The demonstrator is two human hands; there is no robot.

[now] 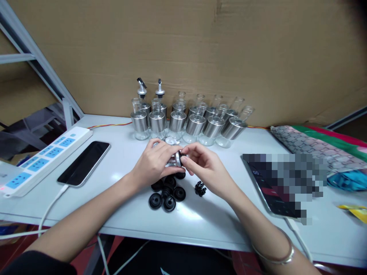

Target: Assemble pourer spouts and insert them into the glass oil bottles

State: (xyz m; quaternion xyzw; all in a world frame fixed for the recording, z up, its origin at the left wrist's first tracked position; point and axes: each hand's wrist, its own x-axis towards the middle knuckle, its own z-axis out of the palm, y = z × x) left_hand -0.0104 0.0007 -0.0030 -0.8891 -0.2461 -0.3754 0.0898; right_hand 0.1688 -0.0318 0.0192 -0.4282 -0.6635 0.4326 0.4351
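Observation:
My left hand [155, 162] is closed around a silver pourer top [177, 158], held just above the table. At its right end, the fingertips of my right hand [202, 162] pinch a small black part that meets the silver piece; my fingers partly hide it. Below my hands lies a group of round black stoppers [169, 202]. A small cluster of black pieces [200, 188] sits under my right palm. Behind my left fingers, more silver pourer parts [171, 140] show, partly covered.
Several glass bottles with steel sleeves [196, 124] stand in rows at the back; two carry pourers [159, 88]. A phone [84, 163] and a power strip [48, 160] lie left. Right are a tablet-like device [272, 187], partly blurred, and a patterned bag [309, 145].

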